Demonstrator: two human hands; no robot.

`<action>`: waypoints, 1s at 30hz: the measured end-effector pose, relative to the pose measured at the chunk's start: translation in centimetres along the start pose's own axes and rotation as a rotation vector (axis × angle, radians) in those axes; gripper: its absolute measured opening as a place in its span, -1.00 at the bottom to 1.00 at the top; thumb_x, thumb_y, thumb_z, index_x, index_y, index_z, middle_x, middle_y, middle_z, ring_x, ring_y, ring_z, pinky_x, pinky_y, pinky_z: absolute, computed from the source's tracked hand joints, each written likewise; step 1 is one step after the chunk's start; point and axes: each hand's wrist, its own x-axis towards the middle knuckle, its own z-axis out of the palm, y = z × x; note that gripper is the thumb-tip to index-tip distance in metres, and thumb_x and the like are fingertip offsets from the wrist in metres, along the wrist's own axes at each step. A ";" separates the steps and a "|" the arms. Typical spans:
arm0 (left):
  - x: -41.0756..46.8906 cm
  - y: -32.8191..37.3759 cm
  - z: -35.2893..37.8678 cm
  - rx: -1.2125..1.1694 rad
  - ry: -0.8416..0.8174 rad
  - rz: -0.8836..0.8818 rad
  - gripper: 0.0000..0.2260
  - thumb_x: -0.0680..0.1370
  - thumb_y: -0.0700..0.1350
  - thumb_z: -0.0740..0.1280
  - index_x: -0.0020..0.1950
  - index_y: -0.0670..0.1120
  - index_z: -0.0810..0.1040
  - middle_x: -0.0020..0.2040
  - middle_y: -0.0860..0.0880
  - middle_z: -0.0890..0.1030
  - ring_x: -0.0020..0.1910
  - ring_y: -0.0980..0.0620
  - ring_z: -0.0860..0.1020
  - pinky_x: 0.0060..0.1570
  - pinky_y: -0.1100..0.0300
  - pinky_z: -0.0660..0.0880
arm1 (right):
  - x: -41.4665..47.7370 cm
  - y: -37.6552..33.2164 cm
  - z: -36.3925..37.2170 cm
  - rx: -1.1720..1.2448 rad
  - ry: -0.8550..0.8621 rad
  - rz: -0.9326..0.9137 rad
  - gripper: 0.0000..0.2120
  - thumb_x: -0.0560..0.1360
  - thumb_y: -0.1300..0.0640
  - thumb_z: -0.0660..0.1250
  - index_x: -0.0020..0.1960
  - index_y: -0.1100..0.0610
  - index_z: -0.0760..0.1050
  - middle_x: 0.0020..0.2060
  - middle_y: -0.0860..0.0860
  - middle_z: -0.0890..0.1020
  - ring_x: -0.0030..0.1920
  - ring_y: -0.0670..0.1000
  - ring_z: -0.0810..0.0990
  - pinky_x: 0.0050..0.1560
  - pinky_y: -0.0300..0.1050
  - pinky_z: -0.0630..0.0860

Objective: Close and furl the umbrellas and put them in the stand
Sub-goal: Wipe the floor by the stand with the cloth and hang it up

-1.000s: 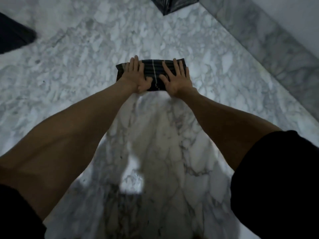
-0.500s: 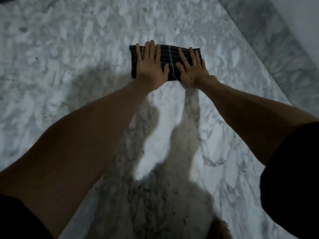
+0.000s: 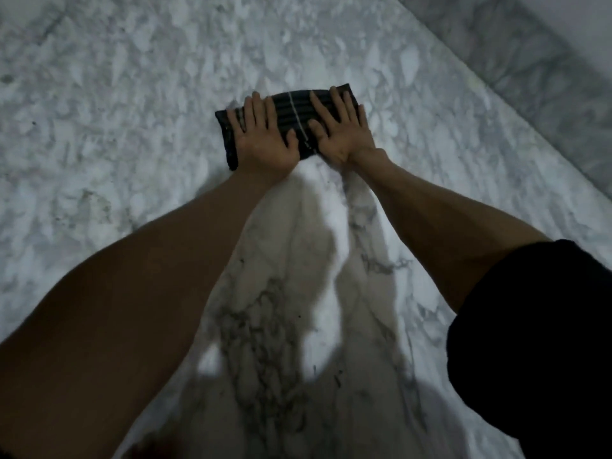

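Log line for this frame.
left hand: flat on umbrella | right hand: flat on umbrella | umbrella: folded, on floor

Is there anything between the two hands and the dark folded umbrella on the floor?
Nothing visible. The left hand and the right hand both press flat directly on the umbrella, which lies on the marble floor. The stand is not in view.

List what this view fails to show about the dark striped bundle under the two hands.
Head view throughout:
1. Much of the dark striped bundle: covered by the flat left hand and right hand.
2. Any handle, shaft or strap: none shows; fabric or hands may hide them.
3. The umbrella stand: nowhere inside the frame.
4. Fabric detail: too dim and blurred.
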 end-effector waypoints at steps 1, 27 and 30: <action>-1.2 1.0 0.4 -0.003 0.026 0.012 -0.36 0.61 0.12 -0.03 0.56 -0.25 -0.02 0.57 -0.23 -0.02 0.56 -0.16 -0.06 0.47 -0.24 -0.19 | -1.3 0.9 0.2 -0.003 0.014 -0.006 -0.46 0.63 -0.22 -0.17 0.58 -0.17 -0.15 0.58 0.01 -0.15 0.56 0.04 -0.24 0.53 0.06 -0.29; -32.8 39.3 8.8 0.024 -0.212 0.577 -0.32 0.60 0.16 -0.05 0.56 -0.25 -0.12 0.57 -0.24 -0.12 0.55 -0.17 -0.14 0.47 -0.23 -0.20 | -47.2 32.1 5.4 0.148 0.121 0.598 -0.48 0.63 -0.24 -0.16 0.57 -0.23 -0.12 0.58 -0.04 -0.12 0.57 0.02 -0.21 0.54 0.06 -0.23; -36.5 44.1 9.8 0.061 -0.254 0.687 -0.31 0.61 0.16 -0.05 0.56 -0.25 -0.15 0.57 -0.23 -0.15 0.55 -0.17 -0.17 0.46 -0.23 -0.20 | -53.1 35.2 6.2 0.169 0.157 0.704 -0.48 0.64 -0.23 -0.15 0.57 -0.20 -0.10 0.58 -0.03 -0.10 0.57 0.03 -0.19 0.54 0.08 -0.21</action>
